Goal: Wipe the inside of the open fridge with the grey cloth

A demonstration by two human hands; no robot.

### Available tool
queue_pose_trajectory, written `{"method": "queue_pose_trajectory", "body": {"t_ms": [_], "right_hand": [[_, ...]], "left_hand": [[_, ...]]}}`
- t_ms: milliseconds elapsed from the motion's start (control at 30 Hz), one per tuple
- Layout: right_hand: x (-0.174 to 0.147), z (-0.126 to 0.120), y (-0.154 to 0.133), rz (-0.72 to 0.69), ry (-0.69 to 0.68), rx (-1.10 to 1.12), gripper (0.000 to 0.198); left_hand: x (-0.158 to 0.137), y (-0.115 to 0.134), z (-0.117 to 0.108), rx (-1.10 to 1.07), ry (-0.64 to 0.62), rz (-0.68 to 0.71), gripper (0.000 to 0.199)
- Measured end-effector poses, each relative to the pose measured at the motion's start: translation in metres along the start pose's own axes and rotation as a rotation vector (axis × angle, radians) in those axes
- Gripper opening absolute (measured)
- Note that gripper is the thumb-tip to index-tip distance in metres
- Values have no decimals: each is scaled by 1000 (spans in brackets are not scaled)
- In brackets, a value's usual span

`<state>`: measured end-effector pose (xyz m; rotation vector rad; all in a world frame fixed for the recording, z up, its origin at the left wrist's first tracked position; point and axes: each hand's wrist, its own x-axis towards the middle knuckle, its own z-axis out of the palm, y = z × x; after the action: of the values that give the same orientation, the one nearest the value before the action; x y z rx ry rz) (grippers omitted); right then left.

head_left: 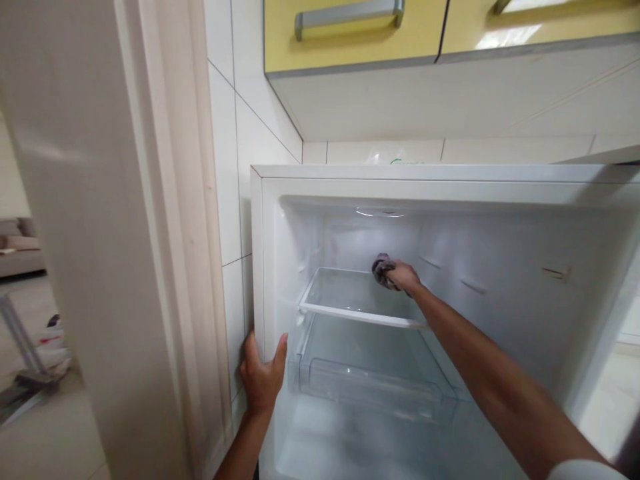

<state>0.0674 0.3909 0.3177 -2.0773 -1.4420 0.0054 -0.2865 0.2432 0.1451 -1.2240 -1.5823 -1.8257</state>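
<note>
My right hand [406,275] is deep inside the white refrigerator [266,267], closed around a bunched grey cloth [383,270]. The cloth is near the back wall, above the upper glass shelf [350,287]. My left hand [265,375] clasps the refrigerator's left front edge. Its thumb lies on the inner side and the fingers on the outer side, partly hidden. Below the upper shelf is a second clear shelf [365,343]. A clear plastic drawer front or guard [370,383] spans the width lower down.
Yellow cabinets [355,40] with grey handles hang above the refrigerator. A clear plastic bag [381,157] shows behind its top edge. White tiles [225,167] and a pale door frame [180,233] stand close on the left. Beyond the frame is a sofa [20,260].
</note>
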Motion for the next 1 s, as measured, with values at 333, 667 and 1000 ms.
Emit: {"method": "queue_pose_trajectory", "body": {"t_ms": [333,667,1000], "right_hand": [[47,0,-36,276,418,372,59],[62,30,-120,-84,498,420,79],[46,84,-210,-467,320,454,71]], "left_hand": [[2,0,-5,-14,32,86,61],[-2,2,-5,-39,-7,-39,69],[1,4,-7,-46,34,75,60]]}}
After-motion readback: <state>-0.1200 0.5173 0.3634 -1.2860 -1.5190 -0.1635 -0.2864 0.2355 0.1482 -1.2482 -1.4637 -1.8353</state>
